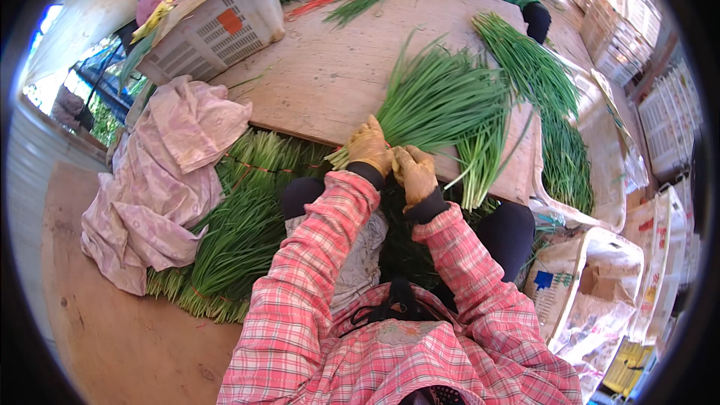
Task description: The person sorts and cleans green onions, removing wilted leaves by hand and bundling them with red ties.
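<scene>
My left hand (369, 151), in a worn tan glove, is closed around the pale stem end of a bunch of long green chives (442, 94). The leaves fan out away from me over a wooden board (315, 67). Just right of it, at the board's near edge, my right hand (414, 174) is in a similar glove with its fingers pinched together; what they hold, if anything, is hidden. A smaller clump of chives (480, 165) lies partly under the bunch, with its stems over the board's edge.
Loose chives (529, 64) heap along the board's right side. Tied chive bundles (240, 232) lie at left beside a crumpled pink cloth (169, 157). A white crate (217, 30) stands far left; an open white crate (581, 270) is near right. Two people sit beyond the board.
</scene>
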A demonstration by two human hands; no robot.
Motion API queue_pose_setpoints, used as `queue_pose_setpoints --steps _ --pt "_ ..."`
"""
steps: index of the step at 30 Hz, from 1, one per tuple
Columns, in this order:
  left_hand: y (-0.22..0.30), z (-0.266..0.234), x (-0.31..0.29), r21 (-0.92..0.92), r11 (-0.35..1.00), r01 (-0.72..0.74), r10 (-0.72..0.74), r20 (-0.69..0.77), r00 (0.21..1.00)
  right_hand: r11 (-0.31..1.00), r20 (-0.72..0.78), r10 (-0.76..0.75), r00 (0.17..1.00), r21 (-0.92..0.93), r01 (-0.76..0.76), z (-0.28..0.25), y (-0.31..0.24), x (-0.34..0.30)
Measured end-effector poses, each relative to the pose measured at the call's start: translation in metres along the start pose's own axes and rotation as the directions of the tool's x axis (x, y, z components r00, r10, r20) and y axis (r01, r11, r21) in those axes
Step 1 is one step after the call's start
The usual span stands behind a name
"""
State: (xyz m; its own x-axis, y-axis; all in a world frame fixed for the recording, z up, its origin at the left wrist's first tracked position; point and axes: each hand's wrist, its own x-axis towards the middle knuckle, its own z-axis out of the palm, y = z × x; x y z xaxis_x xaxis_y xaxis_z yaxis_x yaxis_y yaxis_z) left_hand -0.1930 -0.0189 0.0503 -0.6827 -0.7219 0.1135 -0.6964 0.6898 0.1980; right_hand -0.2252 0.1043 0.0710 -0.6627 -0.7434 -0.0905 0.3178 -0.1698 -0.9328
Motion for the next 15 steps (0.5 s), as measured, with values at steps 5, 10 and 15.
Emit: queue_pose_setpoints --steps 5,10,15 --pt "-0.002 -0.009 0.005 -0.194 0.981 -0.027 0.041 0.070 0.997 0.999 0.037 -0.038 0.999 -0.031 0.039 -0.020 0.014 0.011" --pt "-0.030 -0.044 0.038 -0.356 0.928 -0.113 0.264 0.412 0.872 0.991 -0.080 0.103 0.991 0.095 -0.096 -0.056 0.029 0.012" --pt "-0.021 -0.030 0.029 -0.242 0.966 -0.086 0.183 0.414 0.892 0.913 -0.055 0.373 0.926 0.197 -0.356 -0.046 0.033 0.028"
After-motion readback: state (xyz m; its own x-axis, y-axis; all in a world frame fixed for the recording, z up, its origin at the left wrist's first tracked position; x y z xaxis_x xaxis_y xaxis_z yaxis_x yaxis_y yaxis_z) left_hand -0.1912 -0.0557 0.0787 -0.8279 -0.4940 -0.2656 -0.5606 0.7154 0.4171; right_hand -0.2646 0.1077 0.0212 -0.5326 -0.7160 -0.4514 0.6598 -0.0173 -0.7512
